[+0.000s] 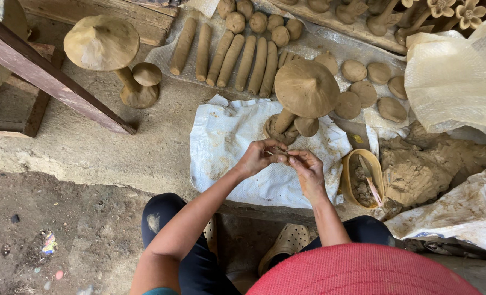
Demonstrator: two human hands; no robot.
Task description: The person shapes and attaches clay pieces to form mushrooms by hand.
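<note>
— Head view, looking straight down: what are the two hands doing?

— The left hand (260, 157) and right hand (307, 170) meet over a white woven sack (226, 142) spread on the floor. Both are closed, fingertips pinched on a small piece of clay (280, 153) held between them. The fingers cover most of it, so its shape is hard to make out.

— What sits just beyond them?

— A clay mushroom (305, 90) with a wide cap stands on the sack; the cap hides most of its stem and the smaller pieces at its base. Behind it lie clay rolls (243, 60) side by side and flat clay discs (363, 93).

— And to the right?

— A tan oval bowl (348, 180) holding a stick-like tool and bits I cannot identify, beside a big lump of raw clay (423, 169). Sacking covers part of that lump.

— Anything cut off?

— Yes. Another mushroom (103, 46) stands far left near a wooden beam (51, 82), and the clay flowers (461, 11) at top right run out of frame.
</note>
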